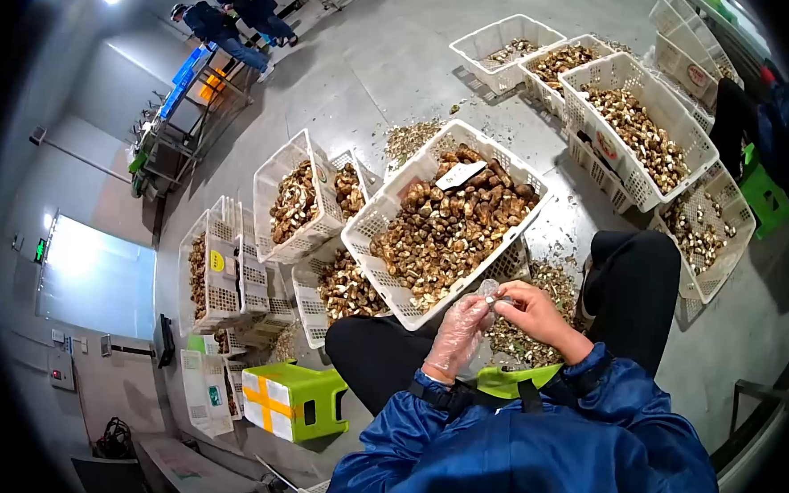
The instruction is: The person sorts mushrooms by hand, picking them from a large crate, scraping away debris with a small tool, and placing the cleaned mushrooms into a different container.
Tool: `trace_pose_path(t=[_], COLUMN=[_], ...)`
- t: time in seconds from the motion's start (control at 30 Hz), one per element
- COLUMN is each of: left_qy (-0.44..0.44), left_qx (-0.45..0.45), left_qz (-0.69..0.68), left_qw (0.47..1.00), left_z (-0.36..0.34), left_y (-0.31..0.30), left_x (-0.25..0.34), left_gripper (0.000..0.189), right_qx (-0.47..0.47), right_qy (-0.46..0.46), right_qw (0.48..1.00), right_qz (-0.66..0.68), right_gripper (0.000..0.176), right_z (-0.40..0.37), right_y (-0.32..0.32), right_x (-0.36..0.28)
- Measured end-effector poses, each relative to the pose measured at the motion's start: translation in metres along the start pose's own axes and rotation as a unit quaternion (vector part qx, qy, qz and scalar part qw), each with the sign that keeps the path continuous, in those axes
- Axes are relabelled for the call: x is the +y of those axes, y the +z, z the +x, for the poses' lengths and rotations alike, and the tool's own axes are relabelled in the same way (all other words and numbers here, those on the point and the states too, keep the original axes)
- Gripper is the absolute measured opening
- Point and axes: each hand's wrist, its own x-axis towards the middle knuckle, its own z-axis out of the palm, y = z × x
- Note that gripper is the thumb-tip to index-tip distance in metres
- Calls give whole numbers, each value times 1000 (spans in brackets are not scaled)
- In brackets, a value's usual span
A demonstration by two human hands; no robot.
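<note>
Grips closed on small piece (496,296): gloved left hand (461,332) and bare right hand (534,313) meeting over lap; white crate (371,217) heaped with mushrooms (449,223) just beyond, tilted

No text, brand or number can be read. A white paper slip (460,174) is seen lying on the brown mushrooms in the white plastic lattice crate (380,212) at the middle, but its writing is too small to be made out. A round yellow sticker (217,261) is borne by the upright white crate (224,302) on the left, and a red-and-white label (696,77) by the stacked white crate (670,54) at the upper right; both are blurred beyond reading
</note>
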Motion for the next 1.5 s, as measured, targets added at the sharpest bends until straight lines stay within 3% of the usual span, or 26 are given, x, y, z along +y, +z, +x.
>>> trace_pose_path(t=[0.1, 0.17, 0.23, 0.37, 0.5, 0.6, 0.63, 0.73, 0.87, 0.93, 1.2, 1.43, 1.5], left_qy=[-21, -24, -14, -8, 4, -18, -27, -10, -15, -27, -14, 6, 19], left_qx=[7, 15, 24, -9, 15, -12, -21, -8, 25, 17, 33, 52, 47], left_qz=[-39, -51, -54, -154, -160, -228, -255, -245, -272, -254, -248, -123, -47], left_qw=[999, 998, 998, 988, 987, 973, 966, 969, 962, 967, 968, 991, 998], left_z=[0, 0, 2, -1, 2, 0, -2, 0, 0, 2, 0, -5, -7], left_y=[1, 3, 9, 8, 8, 8, 12, 18, 18, 15, 16, 17, 17], left_x=[-3, -4, -6, -14, -18, -22, -20, -20, -20, -20, -15, -8, -4], left_gripper=[15, 15, 15, 24, 23, 25, 25, 25, 22, 19, 19, 22, 29], right_qx=[-40, -31, 11, -34, 21, -3, 2, 26, 36, 38, 30, 3, -17], right_qy=[192, 154, -15, 226, -4, 201, 180, -20, 131, 145, 143, 22, 95], right_qw=[963, 970, 999, 953, 999, 962, 961, 998, 984, 980, 980, 996, 991], right_qz=[187, 184, 40, 201, 44, 183, 208, 45, 113, 134, 132, 82, 92], right_gripper=[25, 24, 23, 24, 24, 21, 21, 17, 18, 19, 19, 21, 22], right_z=[2, 2, 1, 1, 1, 2, 2, 1, 2, 1, 1, 1, 2], right_y=[-6, -5, 2, -4, 0, -2, -1, 1, -1, 2, 1, -2, -10], right_x=[1, -7, 1, 1, -12, -11, -9, -12, -19, -11, -7, -5, -16])
